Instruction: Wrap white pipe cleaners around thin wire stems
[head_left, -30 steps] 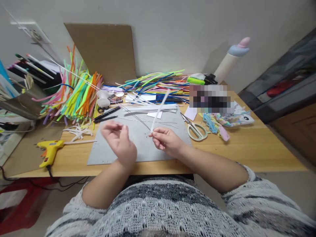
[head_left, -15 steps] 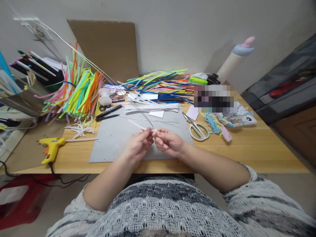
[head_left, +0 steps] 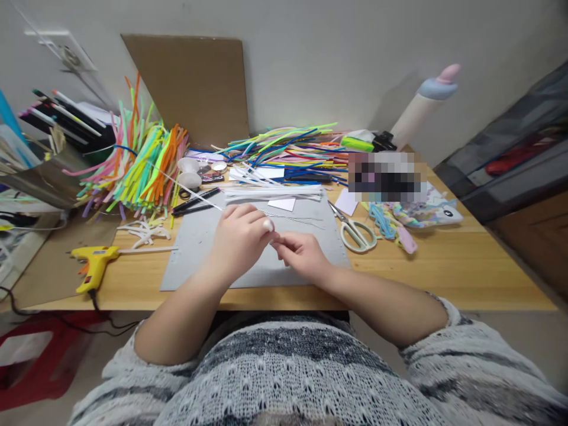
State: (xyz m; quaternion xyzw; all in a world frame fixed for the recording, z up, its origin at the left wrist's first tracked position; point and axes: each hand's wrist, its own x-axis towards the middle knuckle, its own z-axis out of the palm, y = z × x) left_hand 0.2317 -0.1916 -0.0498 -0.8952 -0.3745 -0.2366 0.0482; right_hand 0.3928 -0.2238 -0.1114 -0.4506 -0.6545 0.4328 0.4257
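Above the grey cutting mat [head_left: 190,260], my two hands meet fingertip to fingertip. My left hand [head_left: 242,239] is turned back up, its fingers curled closed around a white pipe cleaner [head_left: 268,225]; only a short fuzzy bit shows by the thumb. A long thin wire [head_left: 189,188] runs from behind this hand to the upper left. My right hand [head_left: 304,253] is closed in a pinch against the left fingertips, at the wire's near end, which the fingers mostly hide. More thin wires [head_left: 302,220] lie on the mat just beyond.
Scissors [head_left: 358,235] lie at the mat's right edge. A yellow glue gun [head_left: 94,266] rests on the left. White pipe cleaners [head_left: 275,193] and black pens [head_left: 195,202] lie behind the hands. Colourful pipe cleaner bundles [head_left: 146,171] stand along the back. Cardboard [head_left: 190,89] leans on the wall.
My left hand has rolled over and lifted, back now upward. The wire has swung lower toward the left. The white strip's loose end no longer shows. My right hand has barely moved.
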